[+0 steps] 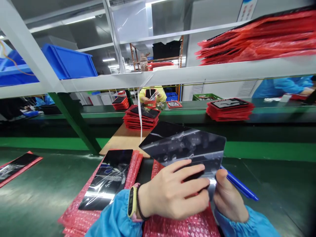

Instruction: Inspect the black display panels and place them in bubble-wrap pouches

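A glossy black screen panel [197, 144] is tilted up in front of me, with blotchy reflections or marks across its face. My left hand [176, 191] lies over its lower part, fingers spread out on the surface. At the lower right edge, my right hand [229, 194] grips the panel; the thumb shows and the other fingers are mostly hidden behind. A blue pen [240, 186] sticks out past my right hand, and I cannot tell whether that hand holds it. Below both hands is red bubble wrap [182, 225]. Another black screen panel [106, 181] rests on red bubble wrap at left.
A stack of red-wrapped panels [142, 118] stands on a wooden board [116, 140]. Another wrapped stack [229, 109] sits across the bench. Overhead, a white shelf beam [172, 76] carries a blue bin [70, 62] and red bags [259, 39]. A co-worker in yellow [160, 93] sits opposite.
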`<action>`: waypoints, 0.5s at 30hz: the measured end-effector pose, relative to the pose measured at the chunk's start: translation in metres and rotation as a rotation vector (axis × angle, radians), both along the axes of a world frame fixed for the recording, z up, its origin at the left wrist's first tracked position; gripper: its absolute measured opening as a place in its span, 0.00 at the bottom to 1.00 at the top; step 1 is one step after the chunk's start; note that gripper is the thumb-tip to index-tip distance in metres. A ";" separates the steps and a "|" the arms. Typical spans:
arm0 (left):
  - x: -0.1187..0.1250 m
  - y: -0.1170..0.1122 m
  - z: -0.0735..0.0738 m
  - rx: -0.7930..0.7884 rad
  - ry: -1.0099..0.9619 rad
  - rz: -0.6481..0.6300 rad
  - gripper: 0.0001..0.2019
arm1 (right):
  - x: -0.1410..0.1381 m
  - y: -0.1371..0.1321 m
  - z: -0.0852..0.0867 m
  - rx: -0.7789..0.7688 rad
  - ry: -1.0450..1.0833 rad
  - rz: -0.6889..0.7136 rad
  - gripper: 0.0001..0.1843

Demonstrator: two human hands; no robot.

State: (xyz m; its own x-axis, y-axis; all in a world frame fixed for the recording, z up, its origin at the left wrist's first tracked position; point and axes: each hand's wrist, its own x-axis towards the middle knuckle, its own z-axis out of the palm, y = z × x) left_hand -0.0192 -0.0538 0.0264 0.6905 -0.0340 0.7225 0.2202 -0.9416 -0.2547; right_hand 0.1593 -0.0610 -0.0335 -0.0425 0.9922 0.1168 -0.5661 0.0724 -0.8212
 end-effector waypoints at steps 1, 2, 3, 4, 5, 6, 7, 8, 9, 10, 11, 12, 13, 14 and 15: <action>0.001 -0.002 0.002 -0.036 -0.002 -0.036 0.05 | 0.001 0.002 -0.005 -0.005 0.006 0.018 0.21; 0.001 -0.003 0.004 -0.100 -0.007 -0.060 0.05 | 0.001 0.003 -0.010 -0.012 0.012 0.035 0.22; 0.001 -0.003 0.005 -0.190 -0.025 -0.074 0.06 | 0.001 0.005 -0.014 -0.013 0.017 0.046 0.25; 0.001 -0.002 0.006 -0.300 -0.065 -0.069 0.06 | 0.001 0.006 -0.016 -0.005 0.020 0.042 0.28; 0.001 0.000 0.006 -0.420 -0.132 -0.037 0.05 | 0.000 0.007 -0.018 0.013 0.026 0.024 0.31; 0.000 0.002 0.006 -0.536 -0.220 0.013 0.05 | -0.001 0.007 -0.018 0.036 0.030 0.002 0.34; 0.000 0.005 0.006 -0.642 -0.320 0.071 0.05 | -0.003 0.007 -0.017 0.061 0.031 -0.021 0.35; -0.001 0.009 0.005 -0.732 -0.424 0.127 0.05 | -0.004 0.006 -0.015 0.086 0.030 -0.039 0.36; -0.002 0.013 0.004 -0.806 -0.523 0.174 0.05 | -0.005 0.005 -0.012 0.106 0.033 -0.055 0.36; -0.003 0.017 0.003 -0.862 -0.612 0.211 0.06 | -0.006 0.004 -0.009 0.109 0.045 -0.069 0.35; -0.005 0.022 0.001 -0.897 -0.692 0.245 0.06 | -0.006 0.001 -0.006 0.097 0.064 -0.086 0.34; -0.008 0.026 0.000 -0.913 -0.763 0.279 0.07 | -0.005 -0.001 -0.004 0.077 0.088 -0.109 0.32; -0.011 0.030 -0.001 -0.922 -0.818 0.314 0.08 | -0.003 -0.004 -0.002 0.050 0.117 -0.130 0.31; -0.015 0.034 -0.002 -0.936 -0.852 0.334 0.08 | 0.000 -0.006 -0.002 0.020 0.140 -0.138 0.29; -0.018 0.037 -0.003 -0.966 -0.867 0.333 0.09 | 0.003 -0.009 -0.004 -0.001 0.144 -0.134 0.27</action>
